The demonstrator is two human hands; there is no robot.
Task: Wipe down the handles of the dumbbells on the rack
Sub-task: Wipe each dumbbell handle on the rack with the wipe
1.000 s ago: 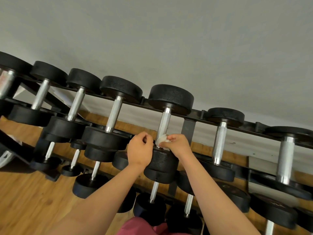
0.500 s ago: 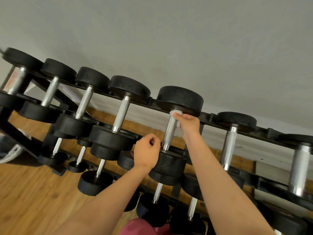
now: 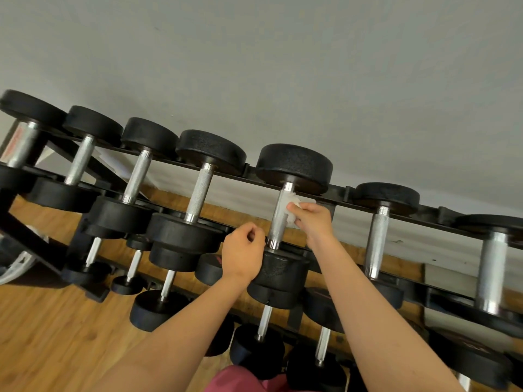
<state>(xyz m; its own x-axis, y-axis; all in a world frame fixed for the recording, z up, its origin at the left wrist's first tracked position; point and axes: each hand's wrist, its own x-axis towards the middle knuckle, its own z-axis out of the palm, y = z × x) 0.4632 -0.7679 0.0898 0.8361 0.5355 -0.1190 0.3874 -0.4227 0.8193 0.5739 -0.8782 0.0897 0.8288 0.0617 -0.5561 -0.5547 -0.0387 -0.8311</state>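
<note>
A black rack (image 3: pixel 342 193) carries a row of black dumbbells with steel handles along its top tier. My right hand (image 3: pixel 311 217) pinches a white wipe (image 3: pixel 290 205) against the upper part of the middle dumbbell's handle (image 3: pixel 276 227). My left hand (image 3: pixel 243 256) rests with curled fingers against that dumbbell's near head (image 3: pixel 283 268), just left of the handle's lower end. Whether the left hand holds anything is not visible.
More dumbbells sit left (image 3: pixel 198 193) and right (image 3: pixel 377 236) on the top tier, and smaller ones (image 3: pixel 167 287) lie on the lower tiers. A grey wall rises behind the rack. Wooden floor (image 3: pixel 42 335) spreads at lower left.
My right hand slid the wipe from the handle's bottom to its top, and now sits a little below the top. The left hand stayed on the near head.
</note>
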